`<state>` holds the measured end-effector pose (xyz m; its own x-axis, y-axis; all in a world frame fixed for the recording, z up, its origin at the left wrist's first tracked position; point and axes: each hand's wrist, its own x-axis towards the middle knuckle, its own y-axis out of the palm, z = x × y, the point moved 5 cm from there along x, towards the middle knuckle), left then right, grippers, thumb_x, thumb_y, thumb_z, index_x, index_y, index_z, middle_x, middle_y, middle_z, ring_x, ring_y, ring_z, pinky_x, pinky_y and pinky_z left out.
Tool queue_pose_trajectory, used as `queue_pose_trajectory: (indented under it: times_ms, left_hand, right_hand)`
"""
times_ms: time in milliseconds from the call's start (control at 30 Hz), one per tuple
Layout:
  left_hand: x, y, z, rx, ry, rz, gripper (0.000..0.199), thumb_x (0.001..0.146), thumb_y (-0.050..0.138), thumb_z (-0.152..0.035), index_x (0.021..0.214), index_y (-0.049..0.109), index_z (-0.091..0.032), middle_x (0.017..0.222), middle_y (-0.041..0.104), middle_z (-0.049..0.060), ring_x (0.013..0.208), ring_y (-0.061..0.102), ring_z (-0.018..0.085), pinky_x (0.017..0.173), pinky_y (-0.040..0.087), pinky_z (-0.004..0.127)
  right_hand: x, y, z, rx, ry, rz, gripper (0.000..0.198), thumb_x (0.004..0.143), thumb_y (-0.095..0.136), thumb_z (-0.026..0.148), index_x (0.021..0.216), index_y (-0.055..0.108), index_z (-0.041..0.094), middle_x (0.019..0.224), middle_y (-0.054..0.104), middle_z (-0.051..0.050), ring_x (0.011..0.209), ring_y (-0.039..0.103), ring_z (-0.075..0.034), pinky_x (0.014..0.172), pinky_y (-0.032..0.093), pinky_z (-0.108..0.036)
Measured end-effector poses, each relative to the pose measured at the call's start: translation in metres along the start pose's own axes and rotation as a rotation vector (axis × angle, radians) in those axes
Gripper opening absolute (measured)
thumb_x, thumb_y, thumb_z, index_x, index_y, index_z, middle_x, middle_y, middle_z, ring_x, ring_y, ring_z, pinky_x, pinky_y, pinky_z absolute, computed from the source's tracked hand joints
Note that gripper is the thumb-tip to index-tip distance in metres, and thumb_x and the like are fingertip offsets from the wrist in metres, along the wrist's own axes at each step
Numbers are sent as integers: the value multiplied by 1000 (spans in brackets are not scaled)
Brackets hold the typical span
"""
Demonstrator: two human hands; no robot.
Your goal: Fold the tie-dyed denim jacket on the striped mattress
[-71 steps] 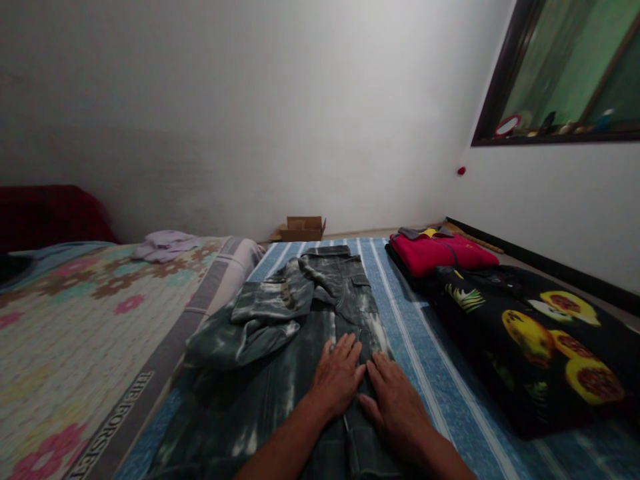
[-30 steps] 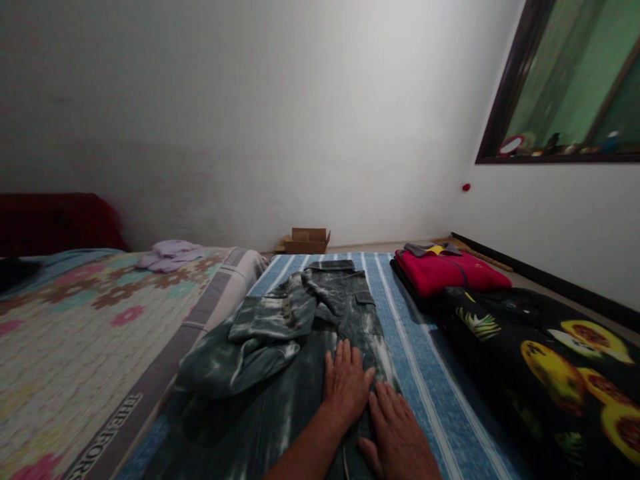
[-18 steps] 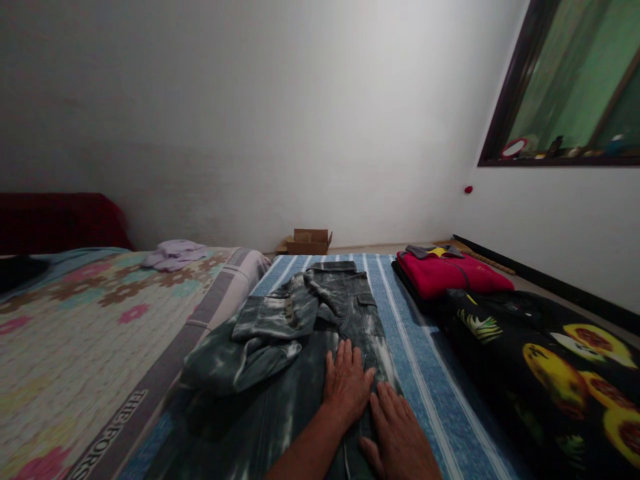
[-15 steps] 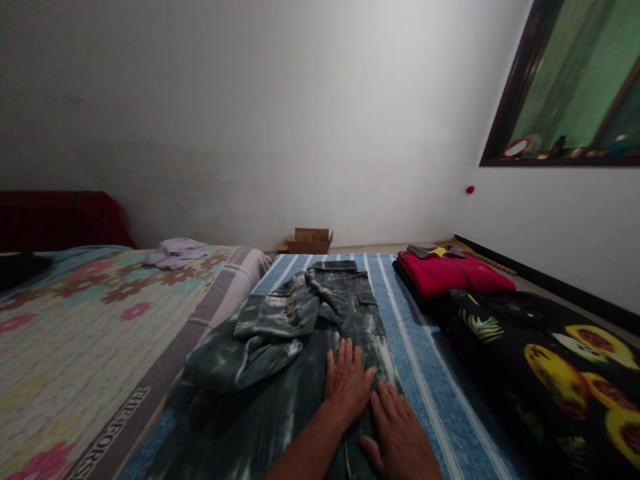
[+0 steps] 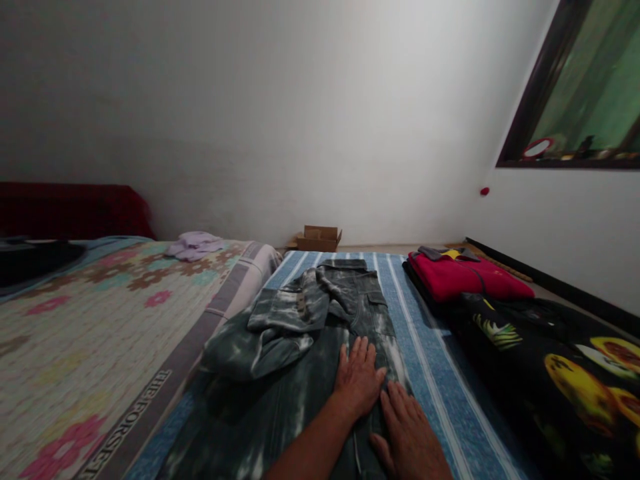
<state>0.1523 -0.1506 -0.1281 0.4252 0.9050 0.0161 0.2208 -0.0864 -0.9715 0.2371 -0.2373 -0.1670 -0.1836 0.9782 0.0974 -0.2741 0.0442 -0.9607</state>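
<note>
A dark grey, mottled jacket (image 5: 295, 400) lies flat on the blue striped bed cover, its collar at the far end. One sleeve (image 5: 285, 317) is folded across its upper part, bunched toward the left side. My left hand (image 5: 359, 377) rests flat on the right-hand part of the jacket, fingers stretched forward and slightly apart. Just nearer and to the right, my right hand (image 5: 413, 430) also lies flat on the jacket by its right edge. The lower end of the jacket runs out of view at the bottom.
On the right are a folded red garment (image 5: 467, 277) and black fruit-print clothing (image 5: 565, 380). A flowered bedspread (image 5: 115, 333) lies to the left, with a crumpled lilac cloth (image 5: 196, 245) on it. An open cardboard box (image 5: 319, 239) stands by the wall.
The view has turned a little to the left, so everything sits farther right in the picture. Both hands stay flat on the jacket at nearly the same places.
</note>
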Motion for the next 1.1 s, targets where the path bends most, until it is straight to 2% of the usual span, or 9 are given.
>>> queue_pose_trajectory:
  times_ms: [100,233,467,633,767,867,1000,1100]
  left_hand:
    - [-1,-1,0,-20,-18,30,62,93,24,-48,142,34,-11,151,23,14,141,12,26,113,9,54]
    - [-3,1,0,-26,-15,8,64,92,24,-50,142,34,-11,152,20,16,142,9,27,112,9,55]
    - [-2,2,0,-35,-40,5,64,92,24,-52,142,35,-12,151,21,15,142,9,26,112,8,55]
    - [0,2,3,-32,-28,19,63,92,25,-50,141,36,-12,151,23,16,142,10,27,111,8,57]
    - [-3,1,4,-26,-13,40,59,93,23,-44,142,34,-12,151,21,16,141,11,27,112,7,56]
    - [-5,-2,5,-27,-43,53,59,93,24,-42,143,33,-12,152,20,16,141,10,28,112,7,54]
    - [-5,-5,5,-18,-102,73,61,92,24,-43,145,29,-13,152,20,15,142,8,28,113,7,53]
    - [-4,-5,6,-25,-149,61,66,91,22,-48,146,26,-13,152,21,14,142,8,28,113,7,54]
  right_hand:
    - [-1,3,-3,-16,-5,-13,60,85,53,44,135,48,11,143,36,-15,133,31,-34,108,30,-51]
    - [0,2,-4,-15,-5,16,59,85,52,44,134,49,10,143,37,-15,133,32,-35,108,30,-51]
    - [0,-14,0,26,14,98,57,82,54,37,133,50,11,143,39,-15,133,34,-34,107,32,-49]
    - [9,-44,6,109,-146,40,42,83,46,21,123,59,20,135,51,-10,123,48,-25,102,39,-37]
    - [32,-67,2,140,-153,-66,37,87,34,14,107,65,19,121,59,-10,114,53,-21,98,40,-32]
    - [64,-71,-3,162,-166,-70,34,86,37,15,103,66,18,117,60,-10,112,53,-20,96,40,-31]
    - [109,-60,-8,236,-231,-70,38,87,36,15,112,64,16,124,58,-11,120,49,-20,100,38,-32]
    - [131,-41,-12,284,-210,-47,41,87,35,14,117,62,14,128,56,-11,123,47,-20,103,36,-32]
